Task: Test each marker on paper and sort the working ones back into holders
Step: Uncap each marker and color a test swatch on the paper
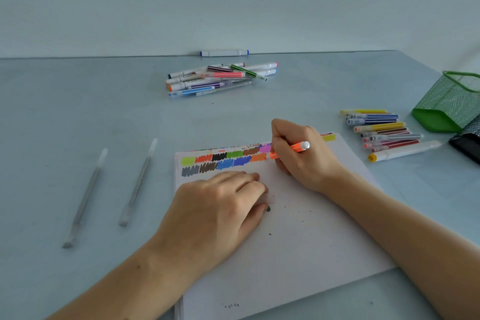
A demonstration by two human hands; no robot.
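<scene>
From my remote station I log the following. The right hand (302, 156) grips an orange marker (289, 150), fingers curled round the barrel, tip down on the paper (298, 236) at the right end of the upper row of colour swatches (223, 160). The left hand (220, 205) lies palm down on the sheet with fingers loosely bent; something pale shows under the fingertips, and I cannot tell whether it is held.

The paper's far edge lies just beyond the swatches; its right edge runs close to a row of markers (384, 132) on the table (78, 112). A green mesh holder (448, 104) lies tipped at the right margin, touching a dark holder (467, 143) cut by the picture's edge.

A loose pile of markers (220, 78) sits well beyond the paper, and one white marker (224, 53) lies against the wall. Two grey pens (111, 189) lie left of the sheet, apart from each other. Open tabletop lies between paper and pile
</scene>
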